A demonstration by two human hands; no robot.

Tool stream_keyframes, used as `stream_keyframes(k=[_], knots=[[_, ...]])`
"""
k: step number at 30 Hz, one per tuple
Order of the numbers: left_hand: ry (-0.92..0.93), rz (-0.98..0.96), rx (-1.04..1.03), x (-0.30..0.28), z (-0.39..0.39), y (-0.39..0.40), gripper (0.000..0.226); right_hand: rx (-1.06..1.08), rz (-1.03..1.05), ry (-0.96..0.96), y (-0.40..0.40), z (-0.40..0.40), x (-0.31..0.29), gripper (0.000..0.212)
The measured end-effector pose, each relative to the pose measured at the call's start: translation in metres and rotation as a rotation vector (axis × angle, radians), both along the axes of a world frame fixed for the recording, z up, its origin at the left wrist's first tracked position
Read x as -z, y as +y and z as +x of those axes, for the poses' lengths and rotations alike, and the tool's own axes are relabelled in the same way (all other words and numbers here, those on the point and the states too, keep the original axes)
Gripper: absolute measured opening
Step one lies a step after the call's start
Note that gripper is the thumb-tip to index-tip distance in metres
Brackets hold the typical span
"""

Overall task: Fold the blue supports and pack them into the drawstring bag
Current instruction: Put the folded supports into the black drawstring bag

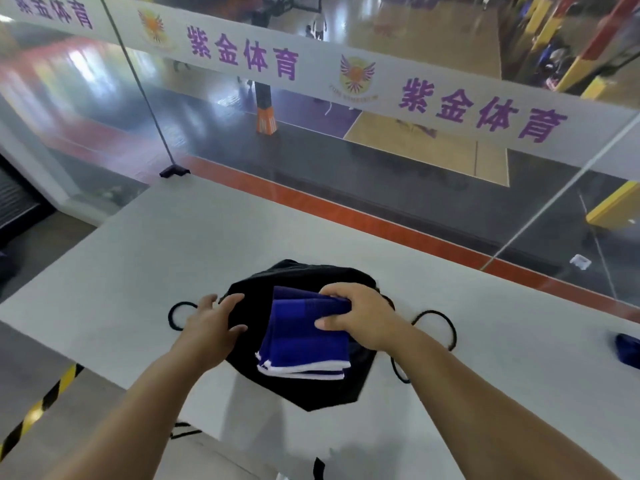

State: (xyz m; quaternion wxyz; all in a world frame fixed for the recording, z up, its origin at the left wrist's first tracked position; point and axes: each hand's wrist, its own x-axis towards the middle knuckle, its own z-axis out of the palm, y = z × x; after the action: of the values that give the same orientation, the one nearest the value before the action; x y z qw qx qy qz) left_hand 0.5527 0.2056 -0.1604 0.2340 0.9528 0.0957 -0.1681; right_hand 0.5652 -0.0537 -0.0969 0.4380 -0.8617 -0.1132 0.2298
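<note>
A black drawstring bag (294, 275) lies on the white table (173, 237), its cords looping out on both sides. On top of it rests a folded stack of blue supports (301, 337) with white edging. My right hand (363, 318) grips the stack's far right corner, thumb on top. My left hand (211, 323) lies on the bag's left edge with fingers spread, touching the black fabric. Whether the supports are inside the bag's mouth or only lying on it I cannot tell.
Another blue item (628, 349) lies at the table's right edge. A glass wall with a white banner (346, 74) rises behind the table. A black cord (183, 433) hangs off the near edge. Yellow-black floor tape (38, 408) runs at the lower left.
</note>
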Motion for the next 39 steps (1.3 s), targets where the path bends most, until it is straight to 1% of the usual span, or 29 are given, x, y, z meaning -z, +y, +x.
stream_keyframes(k=[1,3,5,7,9,11,12,14,16,17,18,21,25,29,31,34,39], knots=[[0.029,-0.018,0.023,0.002,0.003,0.004,0.059,0.007,-0.02,0.04,0.005,0.006,0.01,0.019],[0.063,-0.055,0.052,0.006,0.009,0.008,0.061,0.05,-0.089,0.06,0.013,0.015,0.028,0.019],[0.072,-0.076,0.066,0.008,0.014,0.008,0.062,0.114,-0.208,0.002,0.019,0.022,0.043,0.027],[0.072,-0.082,0.068,0.008,0.017,0.007,0.064,0.125,-0.376,-0.094,0.026,0.027,0.055,0.039],[0.066,-0.089,0.074,0.007,0.018,0.006,0.064,0.09,-0.544,-0.213,0.033,0.026,0.06,0.048],[0.058,-0.101,0.083,0.004,0.019,0.007,0.065,0.048,-0.712,-0.428,0.039,0.024,0.066,0.054],[0.052,-0.11,0.083,0.003,0.019,0.007,0.065,0.016,-0.764,-0.515,0.04,0.023,0.067,0.057],[0.037,-0.132,0.073,0.002,0.019,0.009,0.066,-0.047,-0.768,-0.588,0.039,0.022,0.074,0.054],[0.006,-0.154,0.055,0.001,0.02,0.009,0.067,-0.158,-0.691,-0.565,0.036,0.019,0.081,0.037],[-0.012,-0.162,0.049,0.001,0.02,0.008,0.069,-0.199,-0.664,-0.51,0.034,0.018,0.083,0.028],[-0.025,-0.164,0.047,0.0,0.019,0.007,0.069,-0.225,-0.661,-0.466,0.032,0.017,0.086,0.023],[-0.059,-0.135,0.057,-0.001,0.018,0.004,0.068,-0.254,-0.719,-0.341,0.027,0.016,0.086,0.034],[-0.101,-0.081,0.098,-0.004,0.018,0.0,0.061,-0.283,-0.772,-0.262,0.032,0.019,0.078,0.041],[-0.143,-0.021,0.096,-0.012,0.012,-0.005,0.048,-0.388,-0.861,-0.184,0.035,0.026,0.053,0.038],[-0.156,0.004,0.076,-0.017,0.006,-0.009,0.046,-0.425,-0.854,-0.155,0.031,0.027,0.036,0.043],[-0.159,0.058,0.073,-0.027,-0.006,-0.021,0.046,-0.419,-0.788,-0.126,0.016,0.017,0.012,0.048],[-0.135,0.124,0.188,-0.039,-0.036,-0.063,0.04,-0.342,-0.743,-0.144,-0.034,-0.022,-0.01,0.047]])
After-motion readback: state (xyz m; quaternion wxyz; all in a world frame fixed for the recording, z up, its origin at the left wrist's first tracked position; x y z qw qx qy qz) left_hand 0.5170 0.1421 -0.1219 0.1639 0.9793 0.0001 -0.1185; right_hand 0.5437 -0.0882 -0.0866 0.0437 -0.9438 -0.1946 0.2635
